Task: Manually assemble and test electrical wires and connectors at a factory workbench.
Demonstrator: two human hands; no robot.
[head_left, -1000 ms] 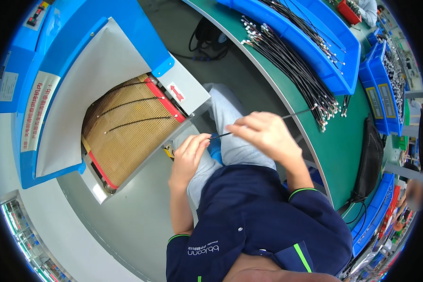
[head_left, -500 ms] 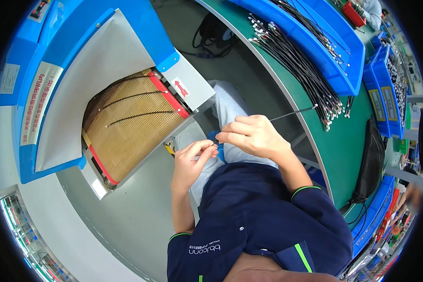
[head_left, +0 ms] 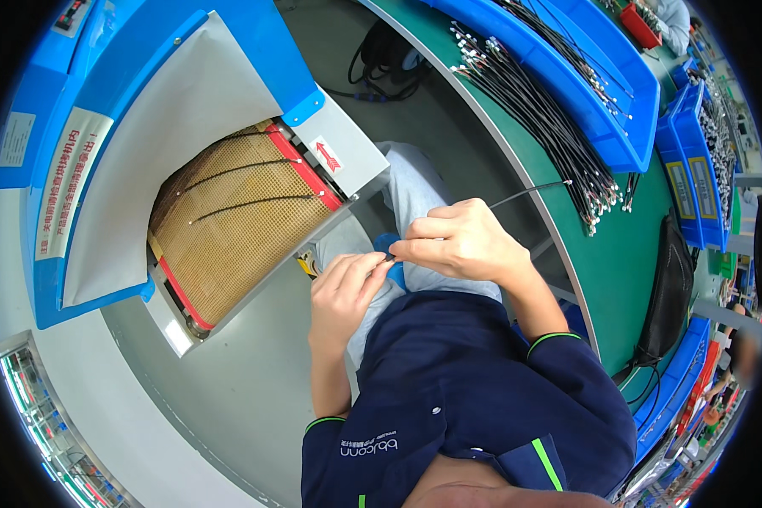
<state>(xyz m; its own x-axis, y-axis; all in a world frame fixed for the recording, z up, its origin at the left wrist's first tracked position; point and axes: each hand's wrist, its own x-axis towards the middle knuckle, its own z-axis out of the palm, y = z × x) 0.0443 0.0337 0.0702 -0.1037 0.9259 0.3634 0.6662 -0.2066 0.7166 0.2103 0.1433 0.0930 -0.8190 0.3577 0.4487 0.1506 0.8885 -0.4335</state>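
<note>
A thin black cable [head_left: 529, 192] runs from my right hand out to the right, its white-tipped far end over the edge of the green table. My right hand [head_left: 466, 244] is closed round it, thumb and forefinger pinching near its other end. My left hand [head_left: 340, 292] is closed too, its fingertips pinching the cable's short dark end right against the right fingertips. Fingers hide most of that end. Both hands are above my lap. Left of them, several black cables [head_left: 254, 204] lie across the tan mesh conveyor belt [head_left: 229, 262] of a blue and white machine [head_left: 173, 110].
On the green table [head_left: 597, 279] lies a large bundle of black cables [head_left: 538, 118] with white connectors. Blue bins [head_left: 631, 148] line its far side, and a black bag [head_left: 665, 296] sits farther right. Coiled dark cords [head_left: 385, 63] hang beneath the table.
The fingertips of my two hands have come together on the cable end, the left fingers curling further in. My right hand has risen slightly.
</note>
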